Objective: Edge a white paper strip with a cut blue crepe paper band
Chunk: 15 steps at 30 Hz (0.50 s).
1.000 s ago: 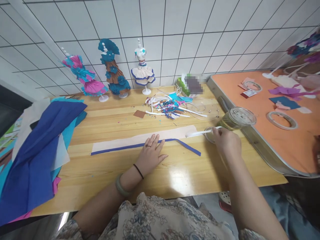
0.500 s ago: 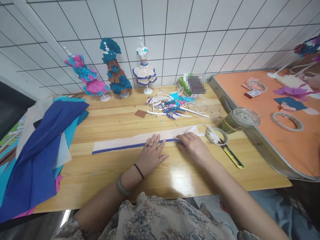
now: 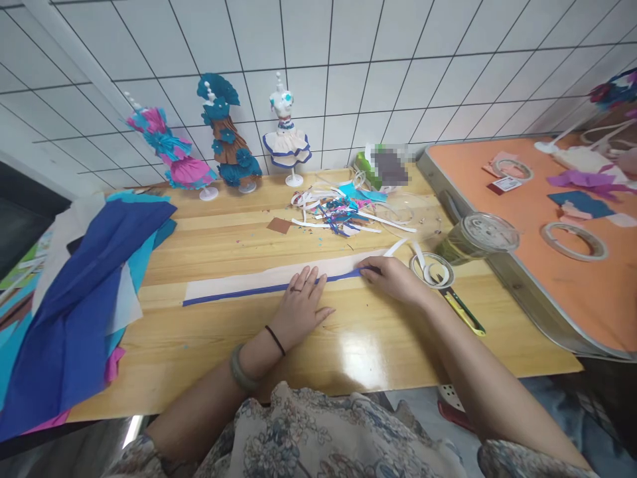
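Note:
A long pale paper strip [image 3: 243, 279] with a dark blue band [image 3: 239, 293] along its near edge lies across the wooden table. My left hand [image 3: 303, 299] rests flat on the strip's middle, fingers spread. Closed at the strip's right part, my right hand [image 3: 391, 275] pinches the blue band, which bends up slightly there. Narrow white tape [image 3: 397, 247] sticks out beyond those fingers. Just right of that hand are a roll of tape [image 3: 432, 282] and scissors or a cutter with a yellow-black handle [image 3: 465, 311], whose front end is partly covered by the roll.
Three small dress forms in paper dresses, including a white-and-blue one [image 3: 287, 143], stand along the tiled wall. Paper scraps [image 3: 348, 209] are heaped at the back. Folded blue paper [image 3: 74, 312] covers the left side. A clear-lidded jar [image 3: 478, 239] stands beside an orange table [image 3: 512, 265].
My right hand has moved slightly right and up along the strip, lifting the blue band a little. My left hand stays nearly in place.

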Available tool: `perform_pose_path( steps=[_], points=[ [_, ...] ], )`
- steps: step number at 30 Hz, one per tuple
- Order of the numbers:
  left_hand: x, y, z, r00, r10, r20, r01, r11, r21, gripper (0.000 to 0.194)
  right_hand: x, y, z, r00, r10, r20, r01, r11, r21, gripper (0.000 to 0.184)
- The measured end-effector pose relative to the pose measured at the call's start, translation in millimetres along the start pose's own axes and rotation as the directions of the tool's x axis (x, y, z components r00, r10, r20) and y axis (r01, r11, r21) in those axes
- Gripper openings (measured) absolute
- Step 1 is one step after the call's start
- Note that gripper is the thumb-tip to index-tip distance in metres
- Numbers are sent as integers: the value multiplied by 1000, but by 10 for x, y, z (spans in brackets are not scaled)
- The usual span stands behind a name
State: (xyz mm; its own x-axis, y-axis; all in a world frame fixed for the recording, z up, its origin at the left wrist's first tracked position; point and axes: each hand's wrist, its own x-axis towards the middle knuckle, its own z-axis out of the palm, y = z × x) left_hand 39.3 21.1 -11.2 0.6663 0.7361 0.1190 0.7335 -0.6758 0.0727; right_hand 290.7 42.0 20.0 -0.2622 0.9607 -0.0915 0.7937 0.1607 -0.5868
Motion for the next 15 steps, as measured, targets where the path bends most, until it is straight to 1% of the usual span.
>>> perform_pose_path(
  steps=[2, 4, 7, 11, 15],
  points=[
    [-1, -2, -2, 1000, -3, 3, 3, 1000, -2, 63, 2, 61, 13, 1000, -3, -10, 3, 1000, 11, 22],
    [-2, -1, -6, 1000, -2, -2, 2, 1000, -1, 62, -12, 100, 29, 999, -2, -44, 2, 1000, 5, 22],
    [-3, 4, -14, 1000, 3, -13, -3, 1000, 6, 61, -44, 119, 39, 996, 3, -85, -4, 1000, -8, 20],
    [-1, 9, -15, 1000, 4, -14, -4, 1000, 10, 60, -75, 100, 21, 995, 2, -100, -11, 997, -81, 18],
    [-1, 3, 0, 1000, 8, -7, -8, 1000, 1, 60, -89, 96, 0, 993, -53, -106, 36, 987, -153, 21]
  ],
)
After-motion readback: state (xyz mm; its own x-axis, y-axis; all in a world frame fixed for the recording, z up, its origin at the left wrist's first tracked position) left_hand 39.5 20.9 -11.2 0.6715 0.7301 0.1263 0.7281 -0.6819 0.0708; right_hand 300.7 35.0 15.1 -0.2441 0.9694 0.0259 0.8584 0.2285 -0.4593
